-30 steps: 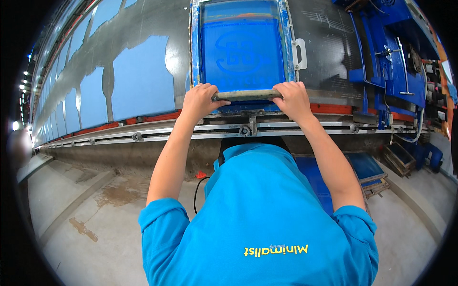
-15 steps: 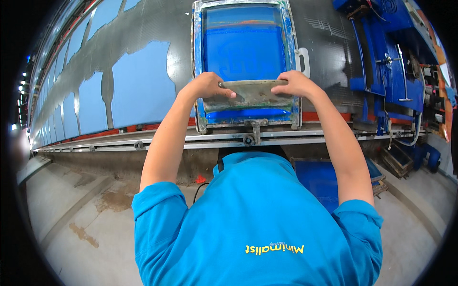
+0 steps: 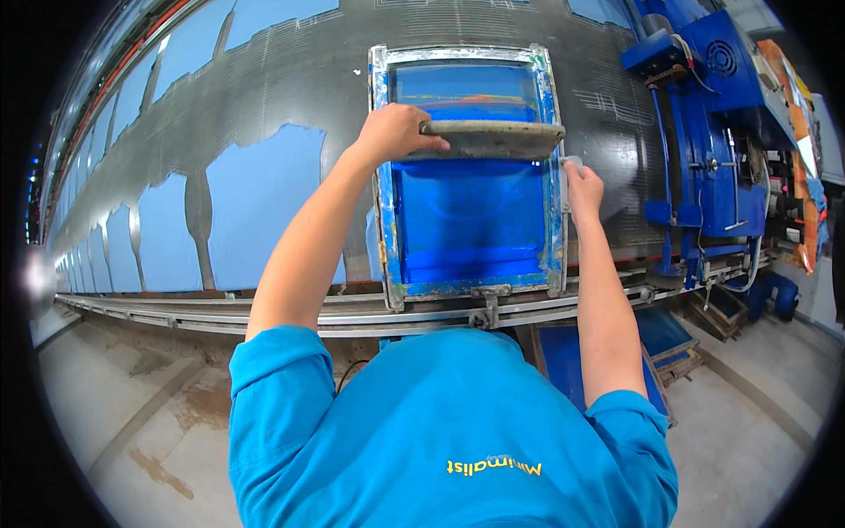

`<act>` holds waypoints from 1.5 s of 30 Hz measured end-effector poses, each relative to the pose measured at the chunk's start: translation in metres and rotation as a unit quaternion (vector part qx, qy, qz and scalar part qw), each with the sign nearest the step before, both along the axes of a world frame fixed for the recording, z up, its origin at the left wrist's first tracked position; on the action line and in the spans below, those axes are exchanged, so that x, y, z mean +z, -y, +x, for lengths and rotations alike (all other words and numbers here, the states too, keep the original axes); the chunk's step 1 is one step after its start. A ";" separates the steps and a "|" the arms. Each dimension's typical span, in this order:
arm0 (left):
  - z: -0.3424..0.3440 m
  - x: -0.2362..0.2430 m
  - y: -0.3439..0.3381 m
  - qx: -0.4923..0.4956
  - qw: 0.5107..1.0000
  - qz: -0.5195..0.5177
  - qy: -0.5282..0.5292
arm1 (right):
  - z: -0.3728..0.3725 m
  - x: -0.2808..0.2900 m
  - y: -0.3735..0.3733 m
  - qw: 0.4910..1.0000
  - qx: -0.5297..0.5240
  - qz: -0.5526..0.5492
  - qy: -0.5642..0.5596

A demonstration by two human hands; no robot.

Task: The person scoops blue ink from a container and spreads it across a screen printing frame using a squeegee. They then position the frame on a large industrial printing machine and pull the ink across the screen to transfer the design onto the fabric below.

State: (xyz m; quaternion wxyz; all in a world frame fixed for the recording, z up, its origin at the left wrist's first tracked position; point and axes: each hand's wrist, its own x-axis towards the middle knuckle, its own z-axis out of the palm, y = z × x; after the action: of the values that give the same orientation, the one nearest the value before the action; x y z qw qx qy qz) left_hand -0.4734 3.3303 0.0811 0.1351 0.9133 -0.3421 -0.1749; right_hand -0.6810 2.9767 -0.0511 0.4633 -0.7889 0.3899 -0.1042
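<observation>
A screen-printing frame (image 3: 380, 220) with blue ink on its mesh (image 3: 466, 224) lies before me on the dark table. My left hand (image 3: 398, 134) is closed round the left end of a wide, ink-stained squeegee (image 3: 502, 139). The squeegee spans the frame crosswise, in its far half; its right end has no hand on it. At the frame's right side, my right hand (image 3: 584, 189) is closed on a pale handle (image 3: 570, 162), mostly hidden by the fingers.
Light blue fabric pieces (image 3: 264, 202) lie on the table (image 3: 343, 158) at the left. A metal rail (image 3: 352, 322) edges it nearest me. Blue machinery (image 3: 713, 167) stands at the right. Spare screens (image 3: 556, 356) lean low beside my right arm.
The squeegee has gone from the near end of the frame to its far half. My right hand has let go of the squeegee and taken hold of the frame's side handle.
</observation>
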 end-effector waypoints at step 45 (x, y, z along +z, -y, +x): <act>-0.228 -0.016 -0.022 -0.035 0.991 -0.071 0.111 | -0.004 0.045 -0.035 0.996 0.003 -0.048 0.075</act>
State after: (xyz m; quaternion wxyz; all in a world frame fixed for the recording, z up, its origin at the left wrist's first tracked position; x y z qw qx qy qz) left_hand -0.7018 3.3523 0.0652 0.1548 0.9025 -0.3986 -0.0521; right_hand -0.6846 3.0119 -0.0063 0.4532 -0.8014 0.3465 -0.1800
